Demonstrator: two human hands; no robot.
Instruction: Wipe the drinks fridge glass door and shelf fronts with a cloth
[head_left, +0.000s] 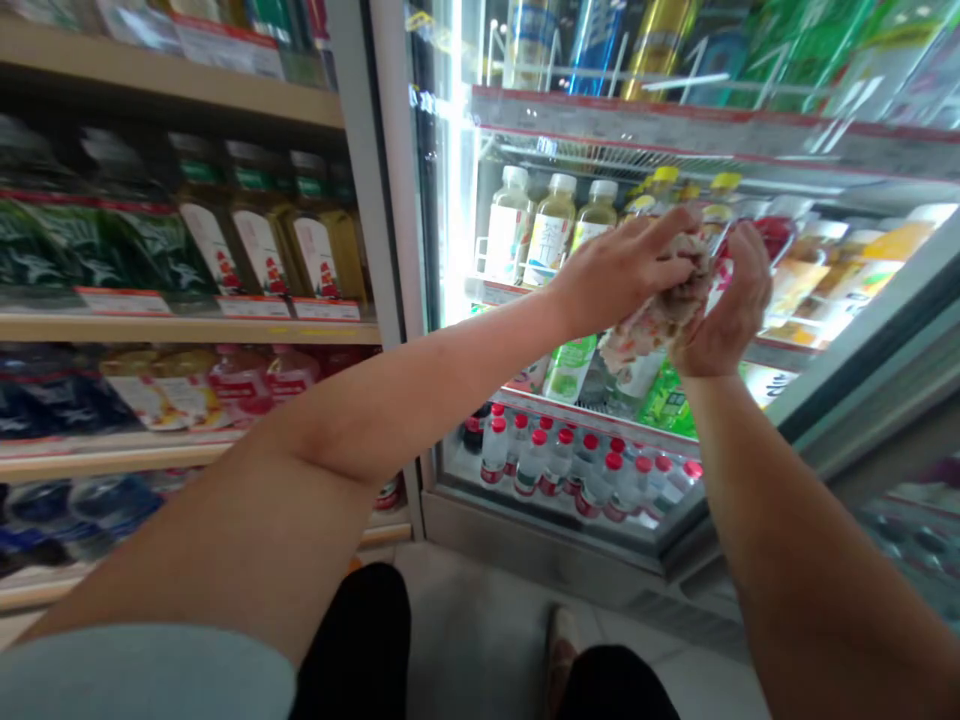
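Note:
Both my hands are raised in front of an open drinks fridge (570, 560). My left hand (626, 268) and my right hand (727, 300) grip the same crumpled white and pink cloth (660, 320), which hangs bunched between them. Behind the hands, pale green tea bottles (551, 225) with white caps stand in a row on a fridge shelf. Lower down, several small water bottles (570, 465) with red caps fill the bottom shelf.
The fridge door (862, 370) stands swung open at the right. Store shelves (187, 328) with packaged goods and price tags fill the left side. My feet (562, 640) stand on a light tiled floor close to the fridge base.

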